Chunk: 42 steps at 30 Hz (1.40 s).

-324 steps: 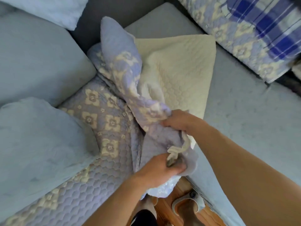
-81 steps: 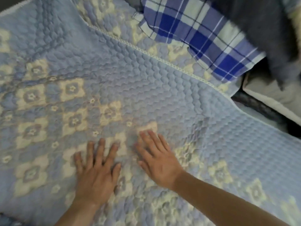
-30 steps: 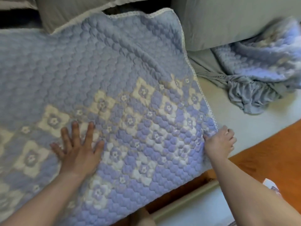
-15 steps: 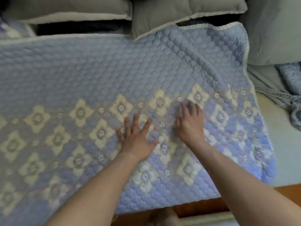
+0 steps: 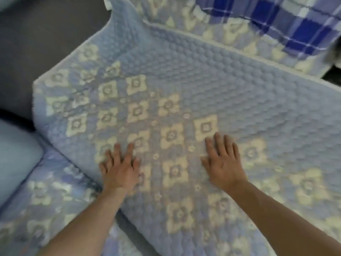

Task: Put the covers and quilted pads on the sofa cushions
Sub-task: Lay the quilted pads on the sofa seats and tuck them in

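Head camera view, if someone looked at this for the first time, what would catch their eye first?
Most striking is the blue quilted pad with cream flower motifs, spread across the middle of the view. The left hand and right hand lie flat on it side by side near the lower centre, fingers straight. At the top right, a bold blue checked cloth lies over another flowered pad.

Whole frame softened by motion blur. Blue quilted pad with cream flower pattern [image 5: 184,108] cut off at right and bottom edges. Blue-and-white checked cloth [image 5: 276,21] cropped by the top edge. Seat cushion beneath hidden entirely. Both forearms cut off at the bottom.
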Each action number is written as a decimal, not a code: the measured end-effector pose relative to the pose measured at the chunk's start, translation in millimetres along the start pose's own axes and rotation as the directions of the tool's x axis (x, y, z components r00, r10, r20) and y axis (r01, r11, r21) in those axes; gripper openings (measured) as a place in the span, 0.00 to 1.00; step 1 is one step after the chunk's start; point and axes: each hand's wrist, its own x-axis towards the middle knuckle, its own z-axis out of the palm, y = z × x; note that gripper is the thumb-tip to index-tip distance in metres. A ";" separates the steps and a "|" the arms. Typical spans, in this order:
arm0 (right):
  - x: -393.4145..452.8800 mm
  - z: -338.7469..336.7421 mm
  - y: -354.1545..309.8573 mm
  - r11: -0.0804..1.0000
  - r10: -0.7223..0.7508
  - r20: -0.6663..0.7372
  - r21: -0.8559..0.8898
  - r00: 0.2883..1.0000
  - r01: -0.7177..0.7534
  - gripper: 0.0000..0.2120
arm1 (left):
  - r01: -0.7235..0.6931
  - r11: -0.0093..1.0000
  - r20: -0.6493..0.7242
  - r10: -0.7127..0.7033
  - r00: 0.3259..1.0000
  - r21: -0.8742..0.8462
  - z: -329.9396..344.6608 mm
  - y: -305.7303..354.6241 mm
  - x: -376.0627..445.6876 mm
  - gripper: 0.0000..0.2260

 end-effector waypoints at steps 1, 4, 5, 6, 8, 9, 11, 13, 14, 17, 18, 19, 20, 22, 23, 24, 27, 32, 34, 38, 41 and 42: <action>29.6 -1.3 -33.5 0.999 -0.034 -0.006 -0.023 0.999 0.034 0.33 | 0.028 1.000 0.004 -0.028 1.000 -0.013 -10.7 -31.2 27.3 0.27; 114.3 -7.0 -114.6 0.992 -0.103 0.021 -0.077 0.994 0.104 0.35 | 0.049 0.998 -0.003 -0.050 0.999 -0.047 -42.3 -92.2 100.9 0.28; 141.8 -8.6 -135.5 0.988 -0.120 0.012 -0.099 0.993 0.121 0.35 | 0.059 0.996 -0.026 -0.061 0.998 -0.068 -50.4 -104.0 124.5 0.28; 169.4 -10.7 -154.1 0.984 -0.134 0.002 -0.118 0.991 0.133 0.34 | 0.075 0.993 -0.044 -0.080 0.996 -0.095 -59.2 -112.8 148.6 0.28; 223.1 -17.3 -188.4 0.981 -0.142 -0.007 -0.134 0.990 0.139 0.32 | 0.131 0.978 -0.042 -0.139 0.989 -0.161 -76.1 -126.8 196.9 0.29; 248.6 -20.9 -205.0 0.980 -0.139 -0.023 -0.146 0.990 0.134 0.31 | 0.156 0.969 -0.045 -0.167 0.985 -0.191 -84.6 -132.8 220.6 0.30; 294.3 -27.0 -234.6 0.976 -0.128 -0.056 -0.185 0.990 0.115 0.31 | 0.161 0.963 -0.100 -0.185 0.978 -0.214 -98.1 -143.8 264.1 0.30; 334.7 -30.8 -256.2 0.971 -0.116 -0.062 -0.217 0.991 0.100 0.31 | 0.123 0.975 -0.233 -0.165 0.958 -0.185 -98.8 -151.1 292.6 0.30; 353.3 -33.6 -264.8 0.967 -0.118 -0.058 -0.233 0.991 0.101 0.32 | 0.115 0.980 -0.297 -0.160 0.941 -0.163 -95.9 -153.2 298.4 0.30; 410.3 -49.6 -286.4 0.953 -0.139 -0.034 -0.276 0.990 0.124 0.33 | 0.111 0.983 -0.379 -0.159 0.912 -0.145 -84.9 -153.1 300.9 0.30; 428.1 -56.8 -294.4 0.950 -0.142 -0.015 -0.283 0.990 0.133 0.34 | 0.107 0.984 -0.389 -0.154 0.908 -0.139 -84.7 -153.2 301.0 0.30; 443.9 -63.4 -302.2 0.948 -0.144 0.004 -0.287 0.990 0.139 0.34 | 0.107 0.985 -0.391 -0.152 0.908 -0.133 -85.7 -153.9 301.5 0.29; 456.3 -68.0 -307.8 0.946 -0.146 0.014 -0.291 0.989 0.144 0.34 | 0.106 0.986 -0.387 -0.148 0.910 -0.128 -86.7 -154.5 303.0 0.30; 472.1 -71.2 -316.6 0.938 -0.167 0.005 -0.307 0.986 0.160 0.35 | 0.105 0.988 -0.390 -0.141 0.910 -0.112 -86.7 -156.4 304.8 0.30; 477.4 -71.2 -319.7 0.935 -0.183 -0.007 -0.309 0.983 0.172 0.35 | 0.105 0.989 -0.390 -0.138 0.911 -0.105 -87.1 -156.5 305.8 0.30; 482.7 -71.8 -323.0 0.936 -0.193 -0.023 -0.306 0.981 0.177 0.35 | 0.108 0.989 -0.377 -0.138 0.916 -0.100 -88.0 -156.9 306.7 0.30; 506.2 -76.9 -334.2 0.940 -0.159 -0.014 -0.308 0.987 0.147 0.35 | 0.112 0.989 -0.330 -0.139 0.934 -0.100 -92.6 -157.4 307.4 0.31; 564.3 -80.7 -359.1 0.938 -0.194 -0.050 -0.303 0.980 0.171 0.35 | 0.105 0.987 -0.325 -0.141 0.935 -0.125 -95.3 -159.4 306.4 0.31; 594.3 -85.4 -358.3 0.915 -0.233 -0.026 -0.345 0.972 0.210 0.36 | 0.089 0.986 -0.338 -0.131 0.932 -0.139 -95.2 -159.4 305.1 0.31; 611.4 -87.3 -364.6 0.916 -0.258 -0.143 -0.349 0.956 0.195 0.33 | 0.111 0.961 -0.370 -0.203 0.907 -0.255 -94.7 -167.9 305.1 0.31; 575.9 -79.4 -358.6 0.839 -0.501 -0.395 -0.440 0.770 0.320 0.19 | 0.288 0.898 -0.332 -0.398 0.855 -0.333 -103.8 -169.8 317.8 0.32; 561.3 -77.9 -358.7 0.775 -0.624 -0.415 -0.442 0.663 0.452 0.17 | 0.342 0.866 -0.295 -0.455 0.840 -0.364 -108.0 -169.6 323.9 0.32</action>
